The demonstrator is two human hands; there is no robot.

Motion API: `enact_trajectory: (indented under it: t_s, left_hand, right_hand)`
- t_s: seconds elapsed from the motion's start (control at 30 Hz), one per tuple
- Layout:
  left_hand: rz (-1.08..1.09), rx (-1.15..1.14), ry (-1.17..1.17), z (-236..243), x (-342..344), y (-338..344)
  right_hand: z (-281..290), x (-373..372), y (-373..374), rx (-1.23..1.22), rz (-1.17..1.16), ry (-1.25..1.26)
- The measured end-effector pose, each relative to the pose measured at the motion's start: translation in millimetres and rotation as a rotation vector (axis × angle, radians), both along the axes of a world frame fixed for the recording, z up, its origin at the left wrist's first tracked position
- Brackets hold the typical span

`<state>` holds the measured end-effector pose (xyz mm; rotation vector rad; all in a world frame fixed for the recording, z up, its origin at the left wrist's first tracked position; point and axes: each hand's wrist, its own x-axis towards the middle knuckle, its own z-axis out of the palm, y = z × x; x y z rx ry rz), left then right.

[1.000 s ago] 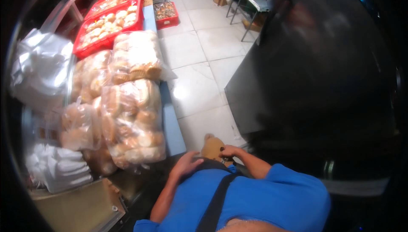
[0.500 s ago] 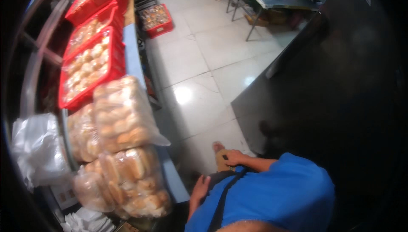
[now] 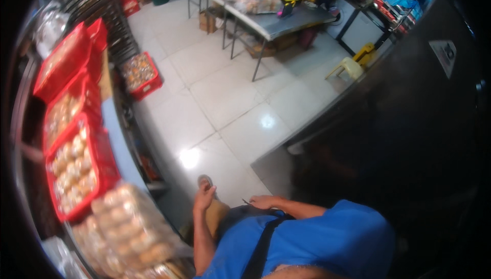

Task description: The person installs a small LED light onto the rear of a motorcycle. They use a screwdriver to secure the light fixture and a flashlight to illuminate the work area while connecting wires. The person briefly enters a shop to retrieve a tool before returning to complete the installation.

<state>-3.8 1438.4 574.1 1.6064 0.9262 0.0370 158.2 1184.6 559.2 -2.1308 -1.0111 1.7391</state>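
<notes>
At lower centre, the right hand [image 3: 262, 202] pinches a slim dark object [image 3: 245, 202], too blurred to name; the left hand [image 3: 204, 198] stays out, loosely half-curled.

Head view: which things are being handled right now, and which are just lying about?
At the hands:
- right hand: small dark object, kind unclear
- left hand: nothing visibly held

Lying about:
- bagged bread rolls, lower left
- red crate of wrapped buns
- metal-legged table
</notes>
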Motion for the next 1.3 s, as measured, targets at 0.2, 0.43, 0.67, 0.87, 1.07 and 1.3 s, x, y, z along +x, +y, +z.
enact_trajectory:
  t_s: [0.2, 0.43, 0.67, 0.87, 1.07, 1.3]
  left_hand:
    - [-0.266, 0.116, -0.021, 39, 163, 144]
    - [-0.651, 0.086, -0.322, 142, 369, 168]
    - [-0.946, 0.031, -0.031, 53, 466, 189]
    - [-1.234, 0.159, 0.046, -111, 384, 321]
    - [-0.715, -0.601, 0.353, 7, 533, 301]
    - [-1.023, -0.115, -0.094, 64, 826, 216]
  right_hand:
    - [20, 64, 73, 0.029, -0.332, -0.241]
    - [34, 133, 135, 0.109, -1.003, -0.148]
    - [-42, 206, 153, -0.241, -0.973, -0.281]
    - [-61, 342, 161, 0.031, -1.245, -0.174]
    - [-17, 495, 136, 0.166, -1.556, -0.105]
    - [6, 624, 98, 0.113, -1.523, -0.338]
